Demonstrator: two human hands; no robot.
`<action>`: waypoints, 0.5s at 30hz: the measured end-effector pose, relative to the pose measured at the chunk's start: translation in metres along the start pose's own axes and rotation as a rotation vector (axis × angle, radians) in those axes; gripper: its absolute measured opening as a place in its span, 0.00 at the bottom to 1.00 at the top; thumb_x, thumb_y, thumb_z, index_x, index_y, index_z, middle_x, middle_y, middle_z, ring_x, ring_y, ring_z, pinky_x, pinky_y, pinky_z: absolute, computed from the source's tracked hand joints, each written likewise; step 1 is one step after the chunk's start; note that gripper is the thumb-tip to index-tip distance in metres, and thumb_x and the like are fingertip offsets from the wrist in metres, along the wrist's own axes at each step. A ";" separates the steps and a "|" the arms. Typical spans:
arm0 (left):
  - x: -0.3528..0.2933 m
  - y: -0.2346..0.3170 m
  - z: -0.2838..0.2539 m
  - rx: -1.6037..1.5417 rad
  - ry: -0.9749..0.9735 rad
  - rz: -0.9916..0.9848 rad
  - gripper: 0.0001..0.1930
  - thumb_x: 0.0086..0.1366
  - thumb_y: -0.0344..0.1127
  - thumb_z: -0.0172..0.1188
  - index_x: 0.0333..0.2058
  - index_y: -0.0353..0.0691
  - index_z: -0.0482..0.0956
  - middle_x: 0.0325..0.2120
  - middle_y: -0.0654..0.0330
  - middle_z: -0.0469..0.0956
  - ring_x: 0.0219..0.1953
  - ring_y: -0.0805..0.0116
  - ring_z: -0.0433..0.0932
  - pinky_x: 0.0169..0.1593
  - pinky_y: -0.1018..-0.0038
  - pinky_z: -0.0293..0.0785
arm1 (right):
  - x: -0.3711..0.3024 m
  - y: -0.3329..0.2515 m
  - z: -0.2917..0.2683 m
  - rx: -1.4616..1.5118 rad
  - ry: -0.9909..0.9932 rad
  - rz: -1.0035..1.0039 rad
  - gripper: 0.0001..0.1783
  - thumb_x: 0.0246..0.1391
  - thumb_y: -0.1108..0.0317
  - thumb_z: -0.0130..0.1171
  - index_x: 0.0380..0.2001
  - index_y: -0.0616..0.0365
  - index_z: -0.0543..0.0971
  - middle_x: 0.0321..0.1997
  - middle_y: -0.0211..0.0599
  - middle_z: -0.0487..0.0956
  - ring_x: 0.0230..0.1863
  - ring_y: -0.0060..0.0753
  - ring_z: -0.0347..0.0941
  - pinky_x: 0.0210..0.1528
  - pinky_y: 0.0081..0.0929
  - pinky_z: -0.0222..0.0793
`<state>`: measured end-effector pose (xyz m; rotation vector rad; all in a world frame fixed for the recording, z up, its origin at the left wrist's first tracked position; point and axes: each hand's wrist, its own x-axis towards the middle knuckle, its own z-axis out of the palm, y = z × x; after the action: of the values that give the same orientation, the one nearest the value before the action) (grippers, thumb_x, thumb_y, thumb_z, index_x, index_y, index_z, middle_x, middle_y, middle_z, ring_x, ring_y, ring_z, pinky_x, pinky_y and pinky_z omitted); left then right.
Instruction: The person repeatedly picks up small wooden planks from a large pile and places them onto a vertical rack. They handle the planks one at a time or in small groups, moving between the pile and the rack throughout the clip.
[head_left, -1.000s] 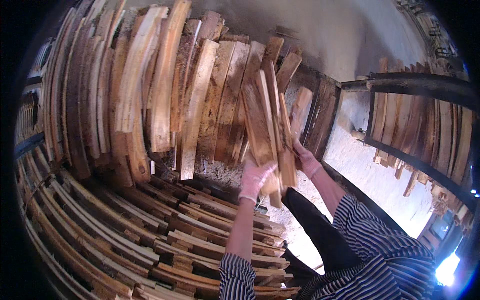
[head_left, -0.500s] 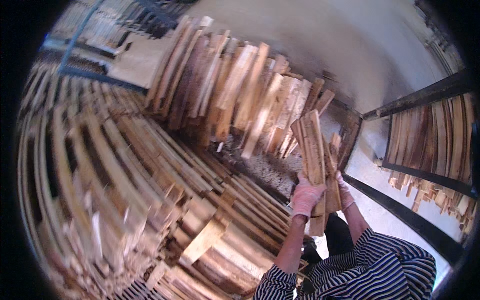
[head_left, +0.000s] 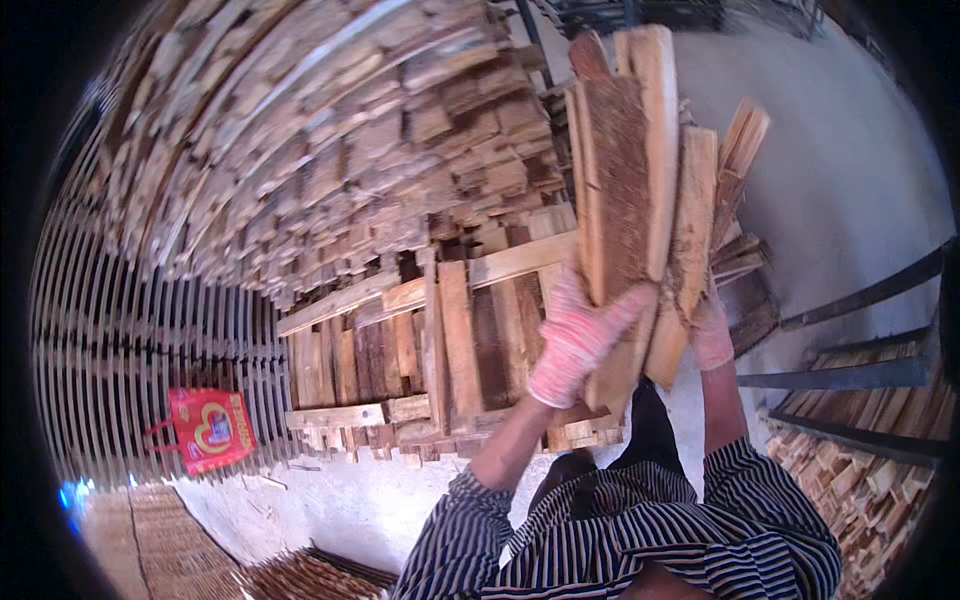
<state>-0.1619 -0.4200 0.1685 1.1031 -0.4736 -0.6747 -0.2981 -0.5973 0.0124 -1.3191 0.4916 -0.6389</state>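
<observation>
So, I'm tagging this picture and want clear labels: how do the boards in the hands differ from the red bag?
The held boards are tan and brown wood, while the red bag is bright red with a yellow heart shape.
The held boards are long and narrow; the red bag looks roughly square.
The held boards are between the left hand and right hand; the red bag is touched by neither.

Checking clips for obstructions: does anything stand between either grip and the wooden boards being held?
Nothing visible except the pinkish gloves. The left grip lies against the wooden boards; the right grip is at their right edge, partly hidden.
</observation>
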 end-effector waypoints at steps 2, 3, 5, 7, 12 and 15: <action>-0.011 0.029 -0.038 0.347 0.055 0.198 0.41 0.52 0.35 0.79 0.61 0.34 0.65 0.48 0.53 0.81 0.46 0.67 0.81 0.51 0.73 0.79 | 0.015 -0.021 0.037 -0.135 -0.152 -0.239 0.56 0.44 0.56 0.76 0.71 0.63 0.55 0.59 0.44 0.75 0.60 0.36 0.72 0.62 0.34 0.69; -0.007 0.033 -0.060 0.415 0.041 0.236 0.39 0.52 0.32 0.78 0.60 0.34 0.66 0.49 0.53 0.80 0.47 0.65 0.81 0.51 0.72 0.79 | 0.025 -0.025 0.052 -0.407 -0.162 -0.388 0.58 0.41 0.55 0.78 0.70 0.63 0.57 0.61 0.45 0.74 0.62 0.39 0.72 0.63 0.35 0.69; -0.008 0.024 -0.111 0.208 0.004 0.039 0.40 0.52 0.31 0.78 0.61 0.34 0.65 0.51 0.52 0.79 0.49 0.64 0.80 0.55 0.68 0.78 | 0.050 -0.020 0.081 -0.640 -0.239 -0.304 0.63 0.34 0.45 0.79 0.69 0.63 0.59 0.63 0.49 0.73 0.65 0.45 0.69 0.66 0.37 0.65; -0.012 -0.014 -0.165 0.335 -0.006 -0.124 0.37 0.57 0.34 0.74 0.62 0.36 0.64 0.54 0.49 0.76 0.51 0.62 0.79 0.59 0.62 0.76 | 0.063 0.006 0.113 -0.716 -0.399 -0.217 0.66 0.29 0.40 0.80 0.69 0.61 0.60 0.65 0.50 0.72 0.67 0.48 0.67 0.68 0.37 0.63; -0.037 -0.139 -0.291 -0.460 -0.315 0.052 0.25 0.75 0.43 0.40 0.65 0.38 0.63 0.62 0.48 0.70 0.62 0.51 0.71 0.65 0.58 0.69 | 0.063 0.034 0.171 -0.685 -0.408 0.033 0.57 0.38 0.45 0.77 0.68 0.60 0.63 0.63 0.49 0.75 0.66 0.49 0.68 0.70 0.38 0.60; -0.026 -0.164 -0.329 0.103 -0.050 -0.013 0.25 0.72 0.36 0.42 0.66 0.42 0.62 0.61 0.48 0.71 0.56 0.47 0.76 0.59 0.53 0.74 | 0.066 -0.010 0.179 -0.796 -0.500 -0.054 0.56 0.37 0.45 0.78 0.66 0.61 0.65 0.59 0.53 0.77 0.62 0.54 0.71 0.64 0.39 0.66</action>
<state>-0.0075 -0.2345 -0.1103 1.1888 -0.5498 -0.6968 -0.1330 -0.5134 0.0581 -2.1729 0.2972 -0.1160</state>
